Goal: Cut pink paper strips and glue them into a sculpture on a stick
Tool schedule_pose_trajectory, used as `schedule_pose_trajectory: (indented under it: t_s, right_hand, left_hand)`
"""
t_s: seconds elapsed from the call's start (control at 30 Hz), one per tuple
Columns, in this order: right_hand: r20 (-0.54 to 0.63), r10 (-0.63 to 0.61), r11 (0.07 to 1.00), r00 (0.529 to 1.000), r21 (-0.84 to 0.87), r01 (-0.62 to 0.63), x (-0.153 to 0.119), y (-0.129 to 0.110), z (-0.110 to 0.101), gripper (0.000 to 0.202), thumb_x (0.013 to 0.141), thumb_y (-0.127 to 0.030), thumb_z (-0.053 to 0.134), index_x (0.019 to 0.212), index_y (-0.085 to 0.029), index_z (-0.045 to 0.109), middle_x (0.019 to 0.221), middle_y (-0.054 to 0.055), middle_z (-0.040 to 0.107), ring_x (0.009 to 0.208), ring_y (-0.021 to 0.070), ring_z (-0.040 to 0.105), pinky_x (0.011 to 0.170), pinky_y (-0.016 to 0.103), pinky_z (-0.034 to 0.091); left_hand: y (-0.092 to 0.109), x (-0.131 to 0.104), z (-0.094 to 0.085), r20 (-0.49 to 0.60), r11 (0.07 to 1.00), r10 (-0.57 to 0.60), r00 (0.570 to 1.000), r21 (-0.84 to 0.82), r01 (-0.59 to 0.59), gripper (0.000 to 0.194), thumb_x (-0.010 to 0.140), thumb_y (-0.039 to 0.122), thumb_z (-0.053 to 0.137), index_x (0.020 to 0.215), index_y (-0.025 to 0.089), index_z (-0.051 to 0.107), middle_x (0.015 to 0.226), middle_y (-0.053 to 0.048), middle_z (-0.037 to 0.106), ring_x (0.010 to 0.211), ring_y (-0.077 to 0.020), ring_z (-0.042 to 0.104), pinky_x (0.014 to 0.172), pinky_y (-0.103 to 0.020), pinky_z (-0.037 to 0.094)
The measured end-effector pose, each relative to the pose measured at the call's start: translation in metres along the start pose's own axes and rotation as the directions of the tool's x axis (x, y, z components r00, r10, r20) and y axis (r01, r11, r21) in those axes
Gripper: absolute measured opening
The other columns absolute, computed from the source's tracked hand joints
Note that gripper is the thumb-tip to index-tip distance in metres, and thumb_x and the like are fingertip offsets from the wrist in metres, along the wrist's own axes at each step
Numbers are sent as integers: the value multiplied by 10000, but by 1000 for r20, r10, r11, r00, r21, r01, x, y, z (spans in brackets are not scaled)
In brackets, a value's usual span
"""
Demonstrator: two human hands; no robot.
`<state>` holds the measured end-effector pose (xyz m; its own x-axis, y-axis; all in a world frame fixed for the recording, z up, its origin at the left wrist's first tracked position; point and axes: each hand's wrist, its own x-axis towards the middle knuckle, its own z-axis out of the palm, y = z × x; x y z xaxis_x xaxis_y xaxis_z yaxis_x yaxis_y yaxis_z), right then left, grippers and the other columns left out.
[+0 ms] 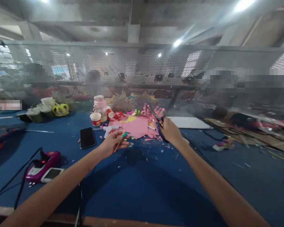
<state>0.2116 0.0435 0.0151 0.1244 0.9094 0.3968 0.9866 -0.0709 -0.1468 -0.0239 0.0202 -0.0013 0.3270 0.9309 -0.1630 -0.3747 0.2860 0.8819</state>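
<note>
My right hand (171, 129) is closed round a pair of scissors (159, 124) with dark blue handles, blades pointing up and to the left over the paper pile. Thumb and fingertips of my left hand (112, 143) are pinched together on a thin pink paper strip (118, 146), partly hidden by the fingers. Just beyond both hands lies a flat pink paper sheet (138, 126), with scraps around it. Behind the scissors stands a bunch of curled pink paper pieces (153, 110). A white glue gun (107, 130) rests behind my left hand, partly covered.
A black phone (87, 138) lies left of my left hand. Paper cups (95, 119) and a pink-lidded jar (100, 107) stand behind it. A purple power strip (44, 165) with cables sits front left. A perforated metal screen (137, 69) closes the back; cardboard (255, 132) lies right.
</note>
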Motion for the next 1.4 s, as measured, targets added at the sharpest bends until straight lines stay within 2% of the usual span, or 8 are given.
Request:
schedule_pose_trajectory:
  t_s: [0.2,0.4,0.6,0.8,0.9,1.0,1.2,1.4]
  right_hand:
    - [17,-20,1000,1000,-8,20,-34,-6,13,258,867,-314,327,889,-116,491,871,149,610,768,244,590,558,271,350]
    - [96,-37,998,995,58,32,-60,-26,25,241,863,-311,340,860,-127,495,838,144,628,737,243,611,548,266,350]
    - [44,-122,985,992,128,116,-74,-37,28,257,843,-368,341,819,-152,480,797,115,624,678,238,609,523,263,337]
    - [115,-170,976,979,155,152,-82,-43,30,273,842,-386,331,803,-154,470,766,106,609,666,224,602,526,257,341]
    - [136,-246,959,960,178,221,-86,-47,30,266,841,-385,324,795,-167,468,761,94,599,680,213,592,535,251,342]
    - [146,-310,939,940,202,278,-91,-50,29,241,835,-361,328,806,-165,466,753,89,587,680,207,582,539,249,340]
    - [169,-384,910,908,238,341,-96,-51,32,217,825,-347,321,770,-169,433,699,81,559,609,201,560,500,251,316]
    - [156,-388,850,909,441,287,-94,-46,36,154,794,-345,353,739,-202,346,700,60,529,603,189,541,529,265,374]
  left_hand:
    - [-17,-2,-17,32,990,-30,999,-133,34,190,665,33,610,802,154,557,780,-33,685,656,-173,665,630,-301,543]
    - [-25,-10,-12,-23,972,-79,997,-224,72,186,687,16,572,787,172,592,820,-29,682,811,-180,643,700,-349,525]
    - [-32,-12,-10,-97,970,-111,989,-227,87,152,642,18,626,695,160,617,579,28,620,520,-86,586,646,-280,533]
    - [-37,-12,-8,-113,992,-24,993,-125,9,251,442,36,751,564,132,554,561,36,594,532,-109,601,596,-277,543]
    - [-38,-12,-7,-134,997,68,989,-19,-71,341,397,87,780,638,141,546,518,53,571,498,-107,589,567,-268,538]
    - [-40,-12,-7,-181,988,149,972,79,-136,455,388,106,784,766,164,537,471,76,548,485,-115,579,547,-274,535]
    - [-40,-11,-10,-143,958,236,961,202,-205,447,416,114,767,771,184,504,525,65,573,520,-126,592,548,-266,529]
    - [-36,-12,-8,-154,946,250,956,250,-207,361,491,147,736,777,188,519,553,75,546,527,-114,596,518,-240,535]
